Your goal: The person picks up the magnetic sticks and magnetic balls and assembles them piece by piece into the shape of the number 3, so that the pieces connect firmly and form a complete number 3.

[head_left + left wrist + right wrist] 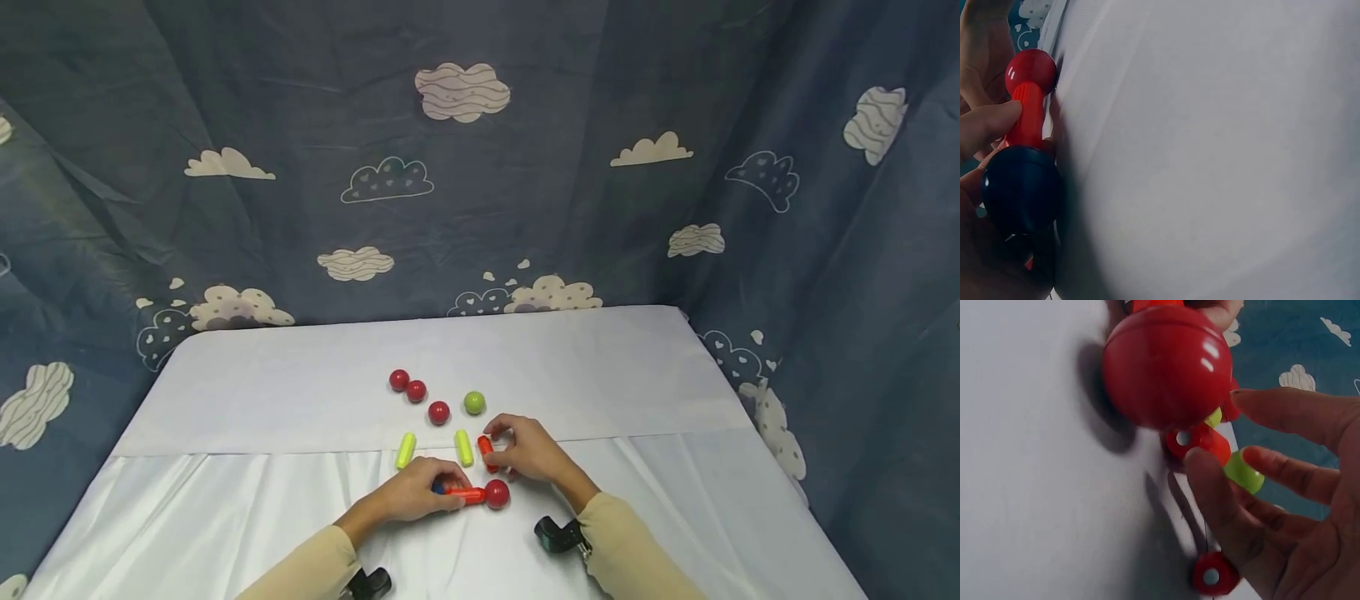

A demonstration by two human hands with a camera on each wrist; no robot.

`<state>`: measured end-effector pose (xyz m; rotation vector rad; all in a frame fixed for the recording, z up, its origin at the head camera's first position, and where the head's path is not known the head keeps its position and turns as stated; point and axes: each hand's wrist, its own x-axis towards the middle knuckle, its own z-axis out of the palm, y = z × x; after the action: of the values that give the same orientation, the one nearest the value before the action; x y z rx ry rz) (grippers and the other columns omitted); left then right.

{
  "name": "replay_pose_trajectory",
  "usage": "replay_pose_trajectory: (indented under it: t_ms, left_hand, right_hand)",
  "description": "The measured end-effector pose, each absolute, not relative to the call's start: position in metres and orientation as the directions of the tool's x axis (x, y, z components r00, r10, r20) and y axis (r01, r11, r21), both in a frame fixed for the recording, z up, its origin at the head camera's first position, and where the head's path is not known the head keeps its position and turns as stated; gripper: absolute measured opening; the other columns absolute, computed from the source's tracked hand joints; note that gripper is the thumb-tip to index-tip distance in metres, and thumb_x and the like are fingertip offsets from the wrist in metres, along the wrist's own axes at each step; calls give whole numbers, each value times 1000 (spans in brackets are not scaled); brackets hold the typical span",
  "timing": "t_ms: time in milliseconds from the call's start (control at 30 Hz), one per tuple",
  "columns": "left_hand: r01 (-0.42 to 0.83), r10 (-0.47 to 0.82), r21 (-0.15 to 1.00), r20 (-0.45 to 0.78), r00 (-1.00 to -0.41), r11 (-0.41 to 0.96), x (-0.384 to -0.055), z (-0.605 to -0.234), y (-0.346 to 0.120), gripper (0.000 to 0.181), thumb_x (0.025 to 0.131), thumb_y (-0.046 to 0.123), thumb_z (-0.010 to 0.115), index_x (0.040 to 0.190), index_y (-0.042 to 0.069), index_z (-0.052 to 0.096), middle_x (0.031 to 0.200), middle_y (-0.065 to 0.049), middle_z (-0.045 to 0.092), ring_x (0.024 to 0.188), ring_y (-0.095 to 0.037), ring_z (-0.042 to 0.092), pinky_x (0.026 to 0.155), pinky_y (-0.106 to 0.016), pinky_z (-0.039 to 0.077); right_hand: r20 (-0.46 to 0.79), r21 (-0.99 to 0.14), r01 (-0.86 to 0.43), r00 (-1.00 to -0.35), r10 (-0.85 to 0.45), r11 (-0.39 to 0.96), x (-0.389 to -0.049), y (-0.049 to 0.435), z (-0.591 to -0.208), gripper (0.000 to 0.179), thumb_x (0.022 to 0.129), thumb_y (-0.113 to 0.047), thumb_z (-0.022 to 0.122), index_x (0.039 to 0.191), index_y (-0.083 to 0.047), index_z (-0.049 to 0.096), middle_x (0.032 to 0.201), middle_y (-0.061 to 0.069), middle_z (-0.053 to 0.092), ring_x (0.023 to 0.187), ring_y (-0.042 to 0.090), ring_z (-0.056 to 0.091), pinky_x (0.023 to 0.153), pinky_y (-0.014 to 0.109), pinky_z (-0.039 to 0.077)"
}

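My left hand [422, 490] grips a red rod [468, 496] low over the white cloth. On one end of the rod sits a red ball [497, 494]; a dark blue ball [1022, 187] is on the other, partly covered by the hand in the head view. My right hand [531, 450] is just beyond, thumb and fingers spread beside another red rod [487, 454]. In the right wrist view the thumb overlaps this rod [1213, 447]; whether they touch is unclear. A further red piece with a metal end [1215, 574] lies below the thumb.
Two yellow-green rods [406, 451] [464, 448] lie beyond the left hand. Farther back are three red balls [399, 380] [416, 391] [438, 412] and a green ball [474, 403]. A dark cloud-patterned curtain [525, 208] hangs behind the white-covered table [300, 392].
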<state>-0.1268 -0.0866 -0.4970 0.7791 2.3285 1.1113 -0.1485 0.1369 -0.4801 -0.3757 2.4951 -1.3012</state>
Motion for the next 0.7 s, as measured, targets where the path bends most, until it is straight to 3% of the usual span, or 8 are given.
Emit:
replay_pose_trajectory:
  t_ms: [233,467,700]
  left_hand:
    - [288,654,805,-157,-740,519,-128,-495,-84,13,86,22,72,97,17,69,81,12,56,76,-3,48,73,-24,39]
    - [308,651,803,-127,-748,511,-126,-499,-87,11,86,21,72,95,17,69,80,13,55,76,-3,49,73,-23,39]
    - [302,656,809,-132,-743,505,-126,-497,-86,12,86,21,71,97,17,69,81,12,55,78,-5,49,74,-23,39]
  right_hand:
    - [-203,-754,-99,-905,-373,649,-152,132,-478,37,79,-12,78,110,-4,60,85,5,56,52,13,57,48,27,49]
    - [-221,-678,-128,-904,-366,724,-156,122,-480,35,76,-13,81,104,-7,62,69,-1,53,47,9,50,45,22,40]
    - [-240,-695,-69,-916,-321,716,-158,122,-480,30,74,-5,79,99,-7,62,66,1,55,46,10,55,45,23,43]
